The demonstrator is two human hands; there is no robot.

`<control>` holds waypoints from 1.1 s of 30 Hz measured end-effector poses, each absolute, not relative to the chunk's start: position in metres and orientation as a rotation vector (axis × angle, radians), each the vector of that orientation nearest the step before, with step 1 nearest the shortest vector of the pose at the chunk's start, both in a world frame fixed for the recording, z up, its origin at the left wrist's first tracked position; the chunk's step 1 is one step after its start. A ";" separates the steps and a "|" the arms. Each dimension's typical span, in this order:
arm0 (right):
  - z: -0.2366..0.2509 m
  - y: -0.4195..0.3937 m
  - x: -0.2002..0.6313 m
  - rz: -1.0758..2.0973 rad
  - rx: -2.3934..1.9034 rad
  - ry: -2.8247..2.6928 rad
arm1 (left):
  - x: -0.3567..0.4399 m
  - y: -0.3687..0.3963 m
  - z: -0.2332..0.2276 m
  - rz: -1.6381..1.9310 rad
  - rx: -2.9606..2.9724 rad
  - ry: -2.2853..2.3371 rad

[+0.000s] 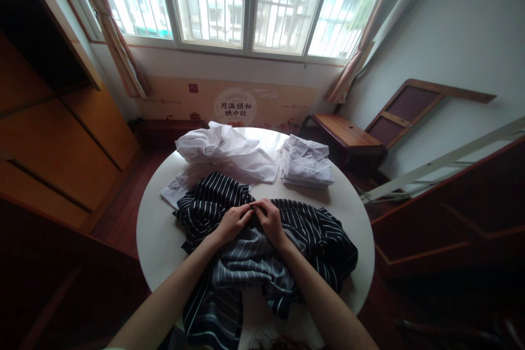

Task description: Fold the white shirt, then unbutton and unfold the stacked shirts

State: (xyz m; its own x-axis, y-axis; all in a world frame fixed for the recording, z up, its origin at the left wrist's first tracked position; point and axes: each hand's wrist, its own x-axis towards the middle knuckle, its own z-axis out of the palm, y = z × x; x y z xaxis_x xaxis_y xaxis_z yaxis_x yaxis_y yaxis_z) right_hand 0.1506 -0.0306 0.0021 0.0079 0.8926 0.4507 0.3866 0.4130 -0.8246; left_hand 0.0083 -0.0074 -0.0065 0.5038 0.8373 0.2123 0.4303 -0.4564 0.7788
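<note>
Both hands, left hand (232, 222) and right hand (270, 220), pinch together on the striped shirt (262, 246) at table (158, 240) centre, white shirts at 12 o'clock; judged best: keep the fabric taut, fingertips close, working 1 point at a time

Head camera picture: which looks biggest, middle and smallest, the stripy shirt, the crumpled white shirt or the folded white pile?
1. Stripy shirt, though it is nearest the camera.
2. Crumpled white shirt.
3. Folded white pile.
</note>
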 end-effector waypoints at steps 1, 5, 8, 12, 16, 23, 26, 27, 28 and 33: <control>0.003 -0.031 0.151 0.588 -1.158 -1.583 | 0.009 -0.007 -0.006 0.800 2.037 1.004; 0.005 -0.032 0.151 0.596 -1.159 -1.574 | 0.010 -0.005 -0.004 0.844 1.916 0.937; 0.007 -0.032 0.151 0.609 -1.159 -1.560 | 0.010 -0.004 -0.004 0.857 1.883 0.932; 0.007 -0.030 0.153 0.680 -1.165 -1.507 | 0.010 -0.005 -0.004 0.849 1.871 0.928; 0.005 -0.028 0.155 0.807 -1.153 -1.451 | 0.011 -0.006 -0.004 0.852 1.857 0.938; 0.000 -0.025 0.160 0.755 -1.215 -1.267 | 0.007 -0.005 0.002 1.042 1.779 1.085; 0.000 -0.026 0.162 0.676 -1.154 -1.185 | 0.004 -0.002 0.003 1.183 1.726 1.242; 0.000 -0.026 0.162 0.695 -1.125 -1.155 | 0.003 -0.001 0.003 1.227 1.705 1.288; -0.001 -0.026 0.162 0.724 -1.104 -1.124 | 0.002 0.000 0.003 1.266 1.681 1.328; -0.005 -0.023 0.162 0.820 -1.118 -1.134 | 0.002 -0.002 0.004 1.347 1.630 1.442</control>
State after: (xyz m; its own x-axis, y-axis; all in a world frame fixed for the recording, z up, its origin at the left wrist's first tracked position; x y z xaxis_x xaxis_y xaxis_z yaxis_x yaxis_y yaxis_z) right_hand 0.1616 -0.0234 -0.0047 0.2557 0.9284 0.2697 0.0348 0.2699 -0.9622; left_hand 0.0019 -0.0019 0.0041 -0.0906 0.9480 0.3051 0.3691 -0.2526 0.8944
